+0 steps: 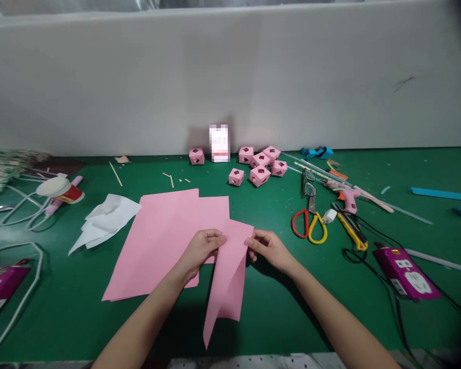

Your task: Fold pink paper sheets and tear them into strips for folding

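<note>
A strip of pink paper [234, 261] hangs between my two hands near the front of the green table, its lower end curling. My left hand [202, 251] pinches the strip's left side between thumb and fingers. On the right edge, near the top corner, my right hand [269, 248] is closed on the same paper. Larger pink sheets [157, 241] lie stacked flat on the table, partly under my left hand and forearm. Several small pink paper shapes with dark diamond openings [259, 176] sit farther back, by the white wall.
Scissors [309, 225], a yellow cutter [352, 230], a pink glue gun [349, 199] and a purple power strip [407, 274] with cords lie right. Crumpled white paper [109, 220], a paper cup [63, 189] and another purple power strip [3, 289] are left. A phone-like screen [219, 142] stands against the wall.
</note>
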Motion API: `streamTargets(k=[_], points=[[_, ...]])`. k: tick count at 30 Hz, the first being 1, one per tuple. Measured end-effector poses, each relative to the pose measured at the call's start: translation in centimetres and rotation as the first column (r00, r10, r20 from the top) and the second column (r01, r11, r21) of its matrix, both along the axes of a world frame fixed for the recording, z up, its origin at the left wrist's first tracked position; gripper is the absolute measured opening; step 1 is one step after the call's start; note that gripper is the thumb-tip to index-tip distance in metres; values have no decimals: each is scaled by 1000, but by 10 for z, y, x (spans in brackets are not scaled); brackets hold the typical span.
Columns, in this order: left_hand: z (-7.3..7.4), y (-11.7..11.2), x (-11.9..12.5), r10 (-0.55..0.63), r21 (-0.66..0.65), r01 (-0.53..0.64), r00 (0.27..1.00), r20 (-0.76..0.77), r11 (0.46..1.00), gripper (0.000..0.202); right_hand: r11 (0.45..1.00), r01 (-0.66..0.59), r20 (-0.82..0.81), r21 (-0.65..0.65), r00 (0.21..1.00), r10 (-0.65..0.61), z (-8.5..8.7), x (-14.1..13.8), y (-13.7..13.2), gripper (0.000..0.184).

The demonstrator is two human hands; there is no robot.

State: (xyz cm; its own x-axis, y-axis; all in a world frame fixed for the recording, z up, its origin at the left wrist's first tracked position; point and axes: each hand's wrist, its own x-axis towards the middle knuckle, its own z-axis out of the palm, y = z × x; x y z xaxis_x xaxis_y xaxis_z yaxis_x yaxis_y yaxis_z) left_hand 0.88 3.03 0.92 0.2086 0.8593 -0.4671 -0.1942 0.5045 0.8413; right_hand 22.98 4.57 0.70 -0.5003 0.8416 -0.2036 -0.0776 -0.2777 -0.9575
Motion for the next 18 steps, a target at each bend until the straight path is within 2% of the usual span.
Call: streamTargets(k=[7,11,15,18], points=[[-1,1,-1,-5,19,5,1000,21,1000,40,1000,-16,25,22,1000,16,2,0,-1,47],[3,-1,2,16,24,-17,999,29,1000,40,996,53,35,67,998,-56,4,-1,-2,45],[8,-5,3,-34,-4,34,999,21,999,38,987,121,71,103,989,-129,5,-2,-3,46],[8,-6,3,-47,-12,47,999,1,999,38,989,127,61,80,989,-132,5,-2,-2,46]])
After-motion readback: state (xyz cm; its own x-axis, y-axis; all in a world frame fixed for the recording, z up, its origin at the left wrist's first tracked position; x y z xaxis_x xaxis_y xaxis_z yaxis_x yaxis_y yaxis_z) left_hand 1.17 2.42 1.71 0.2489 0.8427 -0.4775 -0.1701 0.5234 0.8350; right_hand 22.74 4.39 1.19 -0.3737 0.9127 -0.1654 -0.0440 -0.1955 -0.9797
